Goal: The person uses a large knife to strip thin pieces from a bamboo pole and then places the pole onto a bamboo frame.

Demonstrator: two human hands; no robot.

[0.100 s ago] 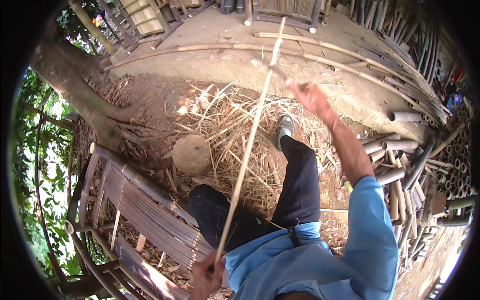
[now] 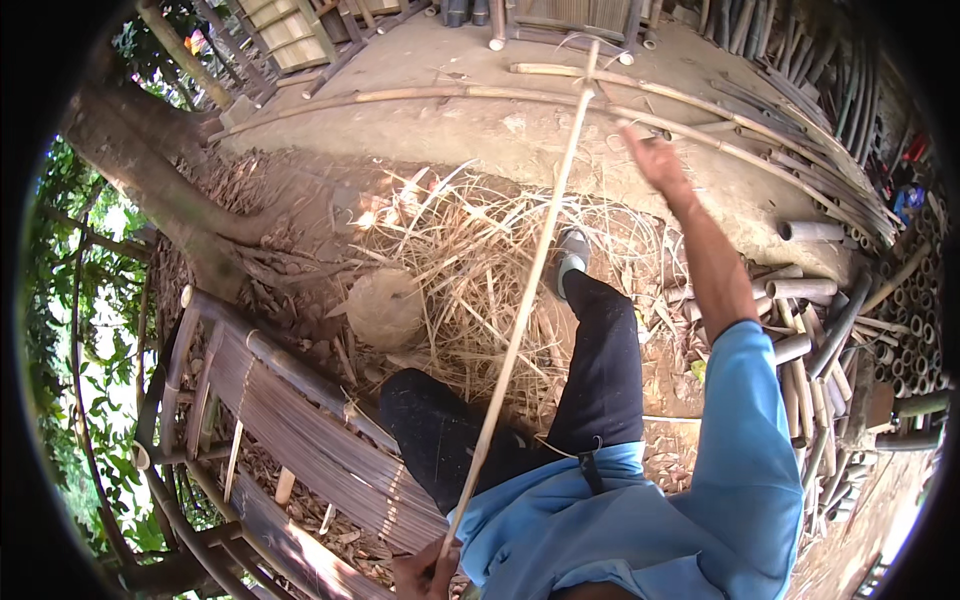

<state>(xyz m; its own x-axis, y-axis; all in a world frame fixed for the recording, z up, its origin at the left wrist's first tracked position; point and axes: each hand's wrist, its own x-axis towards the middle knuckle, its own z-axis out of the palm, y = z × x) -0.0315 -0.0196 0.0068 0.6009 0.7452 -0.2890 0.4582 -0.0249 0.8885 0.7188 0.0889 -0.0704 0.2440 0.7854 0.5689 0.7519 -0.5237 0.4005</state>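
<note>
A long pale bamboo strip (image 2: pixel 530 295) slants across my lap and out over the ground, its far end near the poles ahead. At the lower edge my left hand (image 2: pixel 425 573) is closed round the strip's near end. My right hand (image 2: pixel 655 165) is stretched far forward, just right of the strip's far part. It grips what looks like a knife; motion smears the tool, and its blade reaches toward the strip. Thin shavings curl at the strip's far end. Both my dark-trousered legs show beneath, one shoe (image 2: pixel 574 249) on the ground.
Heaped bamboo shavings (image 2: pixel 470 270) lie before me, beside a round flat-topped block (image 2: pixel 385 308). A bamboo bench (image 2: pixel 310 425) stands to my left, below a tree trunk (image 2: pixel 150 170). Long poles (image 2: pixel 430 92) run across the ground ahead; cut bamboo tubes (image 2: pixel 800 289) are piled at right.
My right hand has moved forward and slightly right. The strip's far end has swung right, while my left hand has shifted a little down and right with the near end.
</note>
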